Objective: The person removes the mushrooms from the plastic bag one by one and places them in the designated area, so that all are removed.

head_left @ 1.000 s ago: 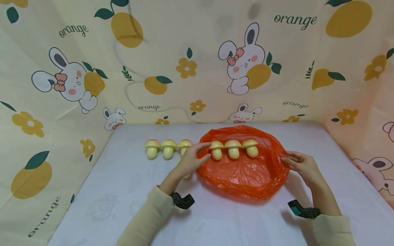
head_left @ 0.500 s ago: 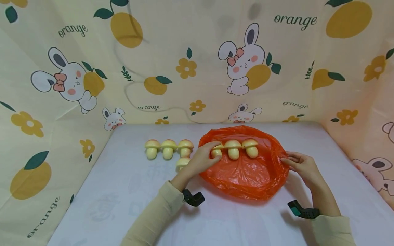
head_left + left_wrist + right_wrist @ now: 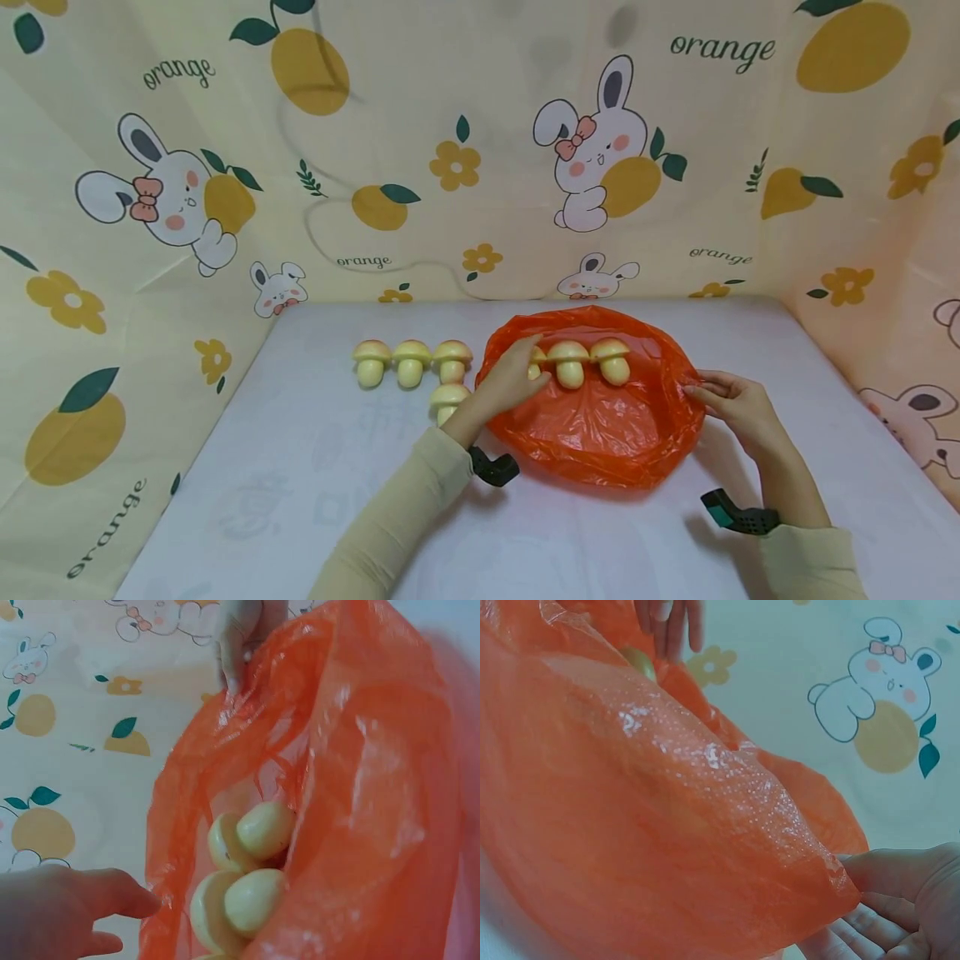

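Left hand (image 3: 510, 382) over the left side of the orange-red plastic bag (image 3: 588, 429), thumb and fingers parted, no grip that I can see. Right hand (image 3: 738, 408) at the bag's opposite side, pinching its edge. Inside the bag, three pale yellow mushrooms (image 3: 570, 364) in a row, caps to the far side, stems toward me. In the head view my left hand covers part of the leftmost one; cannot tell whether I touch it.

Left wrist view looks in through the bag's mouth: two of the mushrooms plain, only a sliver of another at the lower border, my left fingertips apart from the two plain ones.

Right wrist view is mostly bag wall, but gives the pinch better than the head view does: thumb to one side, fingers to the other, plastic edge between. Just a bit of one mushroom peeks past the film there, near my left fingers.

Head view alone has the outside lot: a row of three mushrooms (image 3: 411, 363) on the white tabletop (image 3: 315, 500), left of the bag, and a single mushroom (image 3: 448, 400) close under the row's right end, partly hidden by my left arm. Backdrop (image 3: 480, 83) printed with rabbits, oranges and flowers
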Demonstrator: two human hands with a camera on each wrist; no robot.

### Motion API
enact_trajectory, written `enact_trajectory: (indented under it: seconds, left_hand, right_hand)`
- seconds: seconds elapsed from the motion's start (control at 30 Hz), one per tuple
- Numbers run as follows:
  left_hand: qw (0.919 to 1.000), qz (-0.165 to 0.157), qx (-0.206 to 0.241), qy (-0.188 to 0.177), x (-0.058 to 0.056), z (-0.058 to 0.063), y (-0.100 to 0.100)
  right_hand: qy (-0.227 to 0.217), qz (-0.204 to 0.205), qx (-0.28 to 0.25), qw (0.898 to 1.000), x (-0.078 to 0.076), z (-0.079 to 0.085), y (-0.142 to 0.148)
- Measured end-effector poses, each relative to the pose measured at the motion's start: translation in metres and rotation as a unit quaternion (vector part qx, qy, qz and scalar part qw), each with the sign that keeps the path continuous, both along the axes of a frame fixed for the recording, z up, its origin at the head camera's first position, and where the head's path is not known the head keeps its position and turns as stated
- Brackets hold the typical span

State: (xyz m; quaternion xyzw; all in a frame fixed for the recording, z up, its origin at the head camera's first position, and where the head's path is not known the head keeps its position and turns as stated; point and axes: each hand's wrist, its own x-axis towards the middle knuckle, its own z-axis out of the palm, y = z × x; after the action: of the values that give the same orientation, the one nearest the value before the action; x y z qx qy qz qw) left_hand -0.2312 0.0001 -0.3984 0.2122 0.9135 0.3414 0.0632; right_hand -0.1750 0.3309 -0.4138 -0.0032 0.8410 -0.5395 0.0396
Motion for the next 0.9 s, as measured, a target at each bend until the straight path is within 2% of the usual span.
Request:
enact_trajectory:
  seconds: [0.27,0.47,0.63,0.8,0.9]
  left_hand:
    - [0.9981,0.010,-0.060,-0.011,-0.006,-0.006,0.003]
    - [0.9973,0.009,-0.072,-0.011,-0.004,-0.007,0.005]
    - [0.9983,-0.005,-0.056,-0.013,0.002,-0.005,0.006]
    - [0.9993,-0.035,-0.007,-0.013,0.010,-0.006,0.006]
    - [0.9984,-0.044,0.023,-0.027,0.015,-0.007,0.006]
  right_hand:
    - [-0.004,-0.001,-0.004,1.000,0.000,0.001,0.000]
    - [-0.002,-0.003,-0.005,1.000,0.001,0.001,0.000]
    - [0.004,0.003,-0.012,1.000,0.002,0.001,0.001]
    - [0.002,0.002,-0.006,1.000,0.002,0.001,-0.001]
    - [-0.004,0.000,0.004,1.000,0.001,0.002,-0.002]
